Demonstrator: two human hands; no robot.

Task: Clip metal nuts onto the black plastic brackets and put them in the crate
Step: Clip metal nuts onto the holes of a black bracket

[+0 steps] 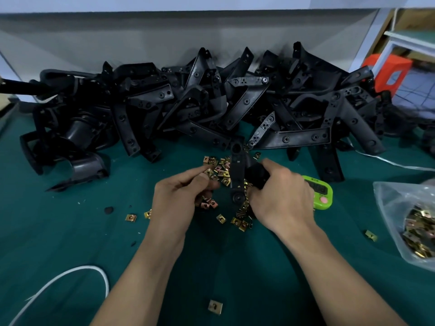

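Right hand (280,196) grip wraps the bracket (237,170), upright over the nut pile (221,169) on the counter (70,231). Left hand (181,194) grip narrow, pinched at the pile; can't tell if it holds 1. Risk: a nut clips on skewed, pops off, gets lost among strays. Crate not in view.

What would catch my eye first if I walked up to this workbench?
Most striking is the heap of black plastic brackets piled along the back of the green table. Just in front, brass-coloured metal nuts lie scattered, where the right hand grips one bracket and the left hand reaches among them. A clear bag holding more nuts sits at the right edge.
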